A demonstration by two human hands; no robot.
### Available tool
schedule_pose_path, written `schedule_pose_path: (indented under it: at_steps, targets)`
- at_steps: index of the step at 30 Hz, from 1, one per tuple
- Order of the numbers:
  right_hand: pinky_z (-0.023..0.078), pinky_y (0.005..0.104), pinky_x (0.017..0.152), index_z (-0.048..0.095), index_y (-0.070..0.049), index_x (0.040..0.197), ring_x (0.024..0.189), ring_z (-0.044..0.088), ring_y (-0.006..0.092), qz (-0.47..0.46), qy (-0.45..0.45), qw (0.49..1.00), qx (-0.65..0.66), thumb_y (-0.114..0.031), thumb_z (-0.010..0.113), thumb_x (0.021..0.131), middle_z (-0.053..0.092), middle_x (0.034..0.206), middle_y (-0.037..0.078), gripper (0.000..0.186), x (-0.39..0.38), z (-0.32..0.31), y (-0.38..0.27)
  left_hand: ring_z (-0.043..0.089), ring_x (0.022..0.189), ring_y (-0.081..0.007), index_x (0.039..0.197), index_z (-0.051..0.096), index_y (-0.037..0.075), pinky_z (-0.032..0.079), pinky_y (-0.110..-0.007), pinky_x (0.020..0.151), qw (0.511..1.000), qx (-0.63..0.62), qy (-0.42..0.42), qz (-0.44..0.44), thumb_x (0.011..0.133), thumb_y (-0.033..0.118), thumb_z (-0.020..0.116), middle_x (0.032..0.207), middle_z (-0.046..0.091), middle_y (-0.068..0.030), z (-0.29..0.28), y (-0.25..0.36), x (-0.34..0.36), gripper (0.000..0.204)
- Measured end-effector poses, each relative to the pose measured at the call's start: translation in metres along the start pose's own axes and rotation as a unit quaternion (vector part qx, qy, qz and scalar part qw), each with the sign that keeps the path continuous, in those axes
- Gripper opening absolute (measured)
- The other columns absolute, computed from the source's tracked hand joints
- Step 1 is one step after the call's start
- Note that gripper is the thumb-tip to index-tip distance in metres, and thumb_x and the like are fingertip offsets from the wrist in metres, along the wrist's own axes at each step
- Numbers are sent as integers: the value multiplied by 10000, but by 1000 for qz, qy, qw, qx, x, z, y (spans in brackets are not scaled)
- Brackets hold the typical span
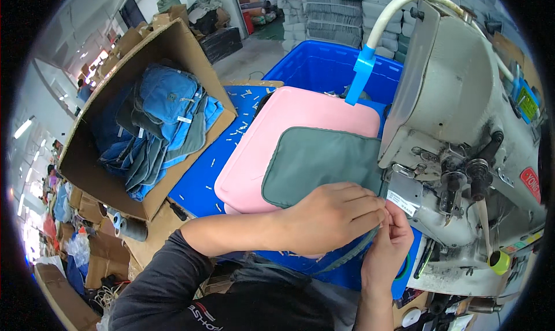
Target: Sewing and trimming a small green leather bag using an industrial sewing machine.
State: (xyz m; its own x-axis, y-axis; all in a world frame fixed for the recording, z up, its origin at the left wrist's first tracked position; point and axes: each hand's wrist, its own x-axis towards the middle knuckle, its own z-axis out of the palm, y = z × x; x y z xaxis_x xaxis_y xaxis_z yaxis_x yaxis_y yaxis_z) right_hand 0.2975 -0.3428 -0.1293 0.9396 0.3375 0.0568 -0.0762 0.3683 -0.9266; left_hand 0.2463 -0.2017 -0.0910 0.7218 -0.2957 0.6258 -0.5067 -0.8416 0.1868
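A pink fabric panel [272, 134] with a grey-green pocket piece [321, 160] on top lies on the blue worktop [202, 180], running under the head of an industrial sewing machine [462, 128]. My left hand [332, 215] lies flat on the near edge of the grey-green piece, pressing it down. My right hand [390, 247] pinches the same edge beside the needle area, fingertips touching the left hand's fingers. A grey trim strip [347, 256] hangs from the edge below my hands.
An open cardboard box [110, 163] at left holds folded blue and grey fabric pieces [156, 123]. A blue plastic bin [324, 68] stands behind the worktop. Thread cones [130, 227] lie near the box. A yellow-green spool [500, 261] sits at the machine's right.
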Motion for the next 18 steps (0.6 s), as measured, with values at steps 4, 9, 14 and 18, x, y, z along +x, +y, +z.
schedule_pose_path:
  at_steps: [4, 9, 14, 18]
  targets:
    - [461, 195, 731, 588, 60, 1169, 827, 592, 73, 42, -31, 996, 69, 7, 551, 941, 661, 977, 70, 237, -2, -8, 2, 659, 957, -263, 983, 664, 19, 550, -360, 801, 1000, 11, 11, 5, 744, 115, 672, 1059, 663, -103, 0, 0, 1, 258]
    - [472, 215, 807, 564, 76, 1208, 913, 616, 102, 25, -11, 997, 77, -3, 554, 940, 661, 1054, 106, 280, -5, -5, 2, 659, 945, -262, 978, 668, 39, 550, -358, 789, 1000, 2, 12, 0, 731, 121, 677, 1062, 665, -88, 2, 0, 3, 261]
    - [480, 198, 740, 563, 56, 1229, 836, 592, 71, 2, 16, 999, 47, 23, 562, 935, 655, 989, 62, 296, -7, 1, 0, 655, 952, -264, 979, 659, 35, 544, -357, 789, 1000, -13, 26, -8, 729, 119, 682, 1055, 662, -92, 2, 0, 1, 264]
    - [484, 202, 755, 537, 51, 1256, 861, 606, 85, 16, 34, 998, 59, 46, 543, 933, 656, 1000, 74, 323, -6, 2, 6, 653, 951, -265, 991, 650, 36, 540, -353, 795, 1000, -8, 17, -11, 732, 120, 677, 1062, 656, -93, 2, 2, 1, 274]
